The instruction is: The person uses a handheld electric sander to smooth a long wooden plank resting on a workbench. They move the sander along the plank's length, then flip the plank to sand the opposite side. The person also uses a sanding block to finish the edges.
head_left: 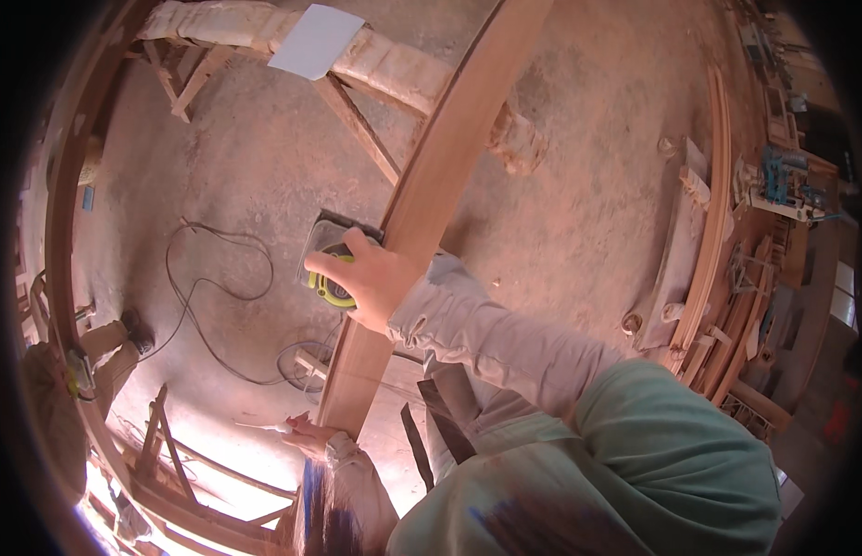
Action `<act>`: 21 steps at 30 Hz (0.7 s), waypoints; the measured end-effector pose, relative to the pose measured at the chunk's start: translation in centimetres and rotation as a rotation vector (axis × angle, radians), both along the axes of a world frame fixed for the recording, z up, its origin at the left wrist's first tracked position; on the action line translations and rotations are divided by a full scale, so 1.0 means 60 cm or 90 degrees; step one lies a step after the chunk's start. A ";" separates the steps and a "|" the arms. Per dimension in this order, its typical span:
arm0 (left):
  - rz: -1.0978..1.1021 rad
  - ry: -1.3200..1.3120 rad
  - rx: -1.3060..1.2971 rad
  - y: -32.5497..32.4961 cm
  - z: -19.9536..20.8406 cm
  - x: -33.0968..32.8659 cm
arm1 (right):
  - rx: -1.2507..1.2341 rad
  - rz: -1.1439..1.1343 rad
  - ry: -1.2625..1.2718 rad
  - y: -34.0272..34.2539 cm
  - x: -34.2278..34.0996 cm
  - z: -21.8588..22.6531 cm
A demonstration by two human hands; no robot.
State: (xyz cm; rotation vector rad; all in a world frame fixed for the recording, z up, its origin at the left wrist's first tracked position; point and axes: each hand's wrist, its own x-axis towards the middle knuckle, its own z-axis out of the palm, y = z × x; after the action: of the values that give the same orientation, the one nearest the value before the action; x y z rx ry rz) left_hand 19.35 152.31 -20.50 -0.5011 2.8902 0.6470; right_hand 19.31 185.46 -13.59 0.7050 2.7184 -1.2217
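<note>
Lettering, labels, numbers, signs — none legible anywhere in view.

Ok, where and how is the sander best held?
I'd grip the sander by its rounded yellow-green body, coming across the board from the right, as the right hand does. That curved part faces the camera and should let fingers wrap round it; the squarish grey part spreads out beyond, so best keep fingers off there.
</note>
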 end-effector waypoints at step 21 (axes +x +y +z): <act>-0.024 0.039 -0.024 -0.022 -0.013 0.007 | 0.045 -0.088 0.074 0.032 0.000 -0.004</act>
State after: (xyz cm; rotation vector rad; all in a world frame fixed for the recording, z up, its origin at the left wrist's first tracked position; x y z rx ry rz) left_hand 19.75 150.97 -21.31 -0.4378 2.9663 0.6140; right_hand 19.33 187.40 -13.81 0.8690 2.8619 -1.2369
